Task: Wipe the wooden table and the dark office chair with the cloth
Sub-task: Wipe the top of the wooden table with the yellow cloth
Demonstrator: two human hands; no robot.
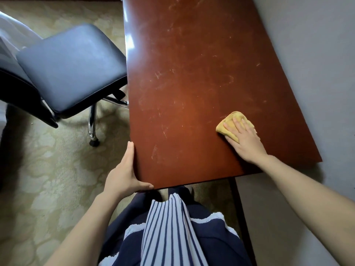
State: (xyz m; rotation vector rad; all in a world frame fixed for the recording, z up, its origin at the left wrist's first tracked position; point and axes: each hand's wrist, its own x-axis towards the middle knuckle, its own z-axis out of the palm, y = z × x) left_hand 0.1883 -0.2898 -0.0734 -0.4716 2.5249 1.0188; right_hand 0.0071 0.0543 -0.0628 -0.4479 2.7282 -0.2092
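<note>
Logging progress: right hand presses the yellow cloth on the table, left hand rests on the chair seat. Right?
No. The head view shows the left hand holding the near corner of the table instead. The right hand does press the yellow cloth on the table.

One wide-angle view, taken from the person's head, looks forward and steeply down. The scuffed reddish-brown wooden table (192, 83) fills the middle, its near end close under the lens. The left hand (124, 175) and right hand (244, 139) enter from the bottom edge. The dark padded office chair (71, 68) sits at the left margin, where the lens seems to bend the picture.
</note>
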